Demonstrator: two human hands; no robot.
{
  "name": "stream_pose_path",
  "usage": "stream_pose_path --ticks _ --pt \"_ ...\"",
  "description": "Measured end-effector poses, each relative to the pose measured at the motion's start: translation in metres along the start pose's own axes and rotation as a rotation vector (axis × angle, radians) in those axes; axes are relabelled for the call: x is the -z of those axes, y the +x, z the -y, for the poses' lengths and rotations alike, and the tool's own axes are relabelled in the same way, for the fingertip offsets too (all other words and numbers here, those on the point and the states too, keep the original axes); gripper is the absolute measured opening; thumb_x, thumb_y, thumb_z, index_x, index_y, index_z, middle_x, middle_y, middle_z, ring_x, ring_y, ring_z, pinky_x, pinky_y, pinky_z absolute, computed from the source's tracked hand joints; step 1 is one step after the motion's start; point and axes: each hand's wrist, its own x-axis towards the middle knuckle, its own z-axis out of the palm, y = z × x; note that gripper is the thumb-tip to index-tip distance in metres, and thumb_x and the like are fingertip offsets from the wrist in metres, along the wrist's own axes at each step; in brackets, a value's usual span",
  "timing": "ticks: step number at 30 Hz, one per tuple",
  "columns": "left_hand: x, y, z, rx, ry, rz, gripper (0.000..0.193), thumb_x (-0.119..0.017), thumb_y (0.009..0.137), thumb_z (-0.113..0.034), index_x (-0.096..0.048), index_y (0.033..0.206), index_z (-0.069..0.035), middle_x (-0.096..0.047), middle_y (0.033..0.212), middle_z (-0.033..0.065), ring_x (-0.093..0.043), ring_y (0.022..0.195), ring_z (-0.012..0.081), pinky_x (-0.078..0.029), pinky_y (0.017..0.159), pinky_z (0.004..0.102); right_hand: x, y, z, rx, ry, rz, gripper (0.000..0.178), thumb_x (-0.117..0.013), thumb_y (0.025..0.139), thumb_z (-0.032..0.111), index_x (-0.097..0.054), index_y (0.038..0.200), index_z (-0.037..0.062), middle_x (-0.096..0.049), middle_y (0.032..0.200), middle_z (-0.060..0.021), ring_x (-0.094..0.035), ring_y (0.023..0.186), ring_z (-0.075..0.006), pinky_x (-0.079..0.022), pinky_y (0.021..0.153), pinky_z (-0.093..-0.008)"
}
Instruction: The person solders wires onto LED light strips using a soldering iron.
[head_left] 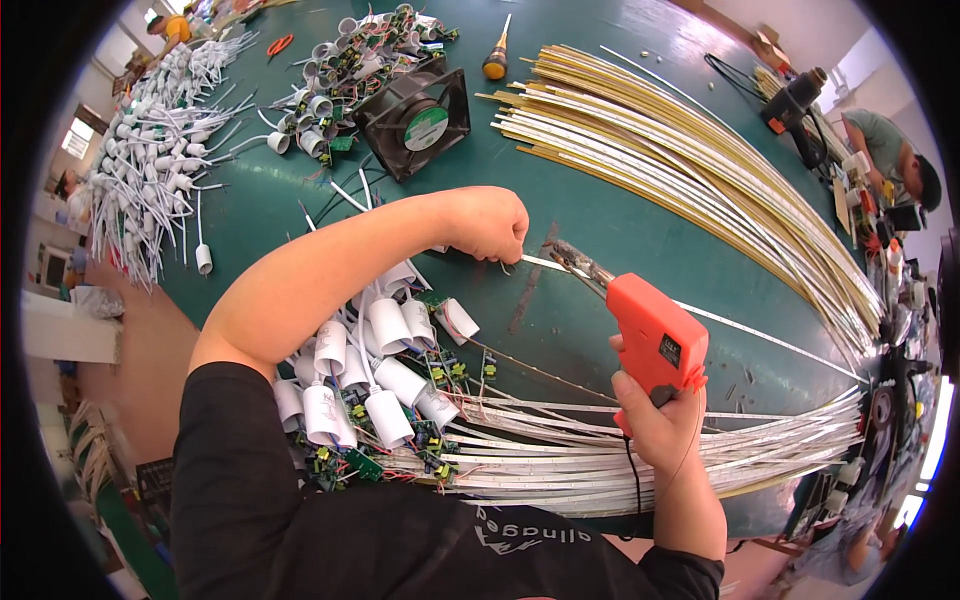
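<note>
My right hand [655, 415] is wrapped round the grip of a red soldering gun [658, 335]. The gun's dark, crusted tip [580, 262] points left, over a white LED strip [765, 335] that runs across the table toward the right. My left hand [490, 225] is closed, its fingers pinched at the strip's near-left end. A bit of thin wire shows below those fingers, and the exact joint is hidden. Beneath my left arm lies a pile of white cylindrical lamp housings [388, 418] with small green circuit boards [365, 462] and wires.
A bundle of white LED strips [600, 465] lies close to me; yellow-and-white strips [660, 145] spread farther back. Behind my left hand stand a black fan [420, 120], a screwdriver [496, 62] and more housings [370, 50]. White wired pieces [150, 160] fill the far left. Another person [890, 150] works at right.
</note>
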Motion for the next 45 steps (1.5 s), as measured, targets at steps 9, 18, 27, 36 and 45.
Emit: stream_pose_path --ticks 9,18,27,36,45 --pt "0.000 0.002 -0.005 0.042 0.024 0.016 0.012 -0.062 0.078 -0.014 -0.063 0.078 -0.002 -0.062 0.067 0.0064 -0.060 0.062 0.0154 -0.047 0.054 0.0310 0.008 -0.002 -0.002 0.030 -0.032 0.027 0.046 -0.065 0.079 0.005 -0.052 0.123 -0.0005 -0.063 0.112 -0.0086 -0.057 0.097 -0.0121 -0.045 0.087 -0.0285" --pt "-0.003 -0.006 0.008 -0.141 0.049 0.000 0.022 -0.066 0.077 -0.011 -0.057 0.096 -0.004 -0.061 0.077 0.0055 -0.059 0.071 0.0176 -0.047 0.064 0.0316 0.012 -0.001 -0.008 0.036 0.013 0.028 0.045 -0.063 0.080 0.001 -0.051 0.123 -0.0016 -0.062 0.114 -0.0094 -0.057 0.097 -0.0119 -0.045 0.085 -0.0280" --pt "-0.011 -0.003 0.016 -0.317 0.071 -0.088 0.013 -0.065 0.079 -0.010 -0.058 0.088 -0.005 -0.056 0.074 0.0047 -0.054 0.070 0.0176 -0.044 0.065 0.0321 0.011 0.000 -0.007 0.058 0.012 0.000 0.042 -0.062 0.080 0.001 -0.053 0.121 -0.0015 -0.062 0.114 -0.0097 -0.058 0.097 -0.0134 -0.046 0.085 -0.0293" --pt "-0.028 0.006 0.024 -0.630 0.225 -0.432 0.013 -0.062 0.080 -0.010 -0.067 0.092 -0.011 -0.057 0.082 0.0078 -0.058 0.078 0.0288 -0.047 0.068 0.0384 0.014 -0.002 0.001 0.036 0.056 -0.078 0.041 -0.062 0.078 0.002 -0.055 0.118 -0.0004 -0.064 0.111 -0.0085 -0.058 0.097 -0.0131 -0.047 0.085 -0.0299" --pt "-0.027 0.005 0.022 -0.711 0.426 -0.445 0.015 -0.063 0.079 -0.009 -0.069 0.092 -0.011 -0.059 0.084 0.0063 -0.059 0.081 0.0294 -0.048 0.068 0.0409 0.015 0.000 0.001 0.061 0.033 -0.093 0.040 -0.062 0.078 0.001 -0.055 0.117 -0.0006 -0.064 0.112 -0.0092 -0.058 0.100 -0.0146 -0.046 0.088 -0.0311"
